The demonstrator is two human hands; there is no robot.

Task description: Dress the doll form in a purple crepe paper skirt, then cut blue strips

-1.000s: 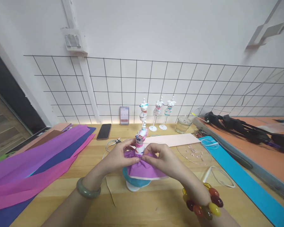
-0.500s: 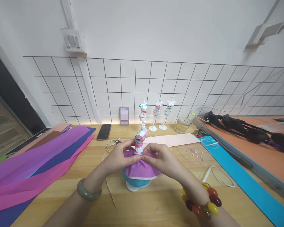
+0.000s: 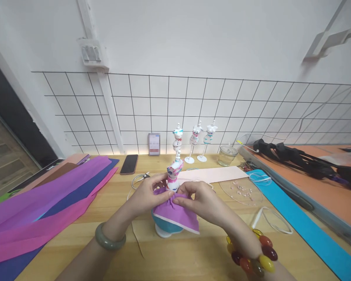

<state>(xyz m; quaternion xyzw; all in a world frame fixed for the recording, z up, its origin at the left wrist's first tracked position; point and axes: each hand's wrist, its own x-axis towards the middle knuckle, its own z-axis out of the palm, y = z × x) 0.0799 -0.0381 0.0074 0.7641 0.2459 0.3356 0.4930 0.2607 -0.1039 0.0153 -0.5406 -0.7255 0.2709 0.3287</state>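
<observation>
A small white dress-form mannequin (image 3: 173, 171) with pink and blue trim stands upright on the table before me. Purple fabric (image 3: 179, 212) with a pale edge is gathered at its waist, over a teal layer (image 3: 166, 225) and a white base (image 3: 163, 232). My left hand (image 3: 152, 191) pinches the gathers at the waist from the left, its fingers reaching behind the form. On the other side, my right hand (image 3: 197, 197) pinches the purple fabric between thumb and fingers just right of centre. The far fingertips of both hands are hidden.
Three similar mannequins (image 3: 210, 134) stand at the back, near a glass (image 3: 227, 155) and two phones (image 3: 129, 164). Coloured fabric strips (image 3: 61, 187) lie left; a blue strip (image 3: 304, 218), pale strip (image 3: 219, 174), beads (image 3: 242, 190) and white cord (image 3: 276, 224) lie right.
The right part of the purple fabric now hangs lower, its corner dropping in front. My right hand has shifted slightly down and away from the waist; my left stays nearly in place.
</observation>
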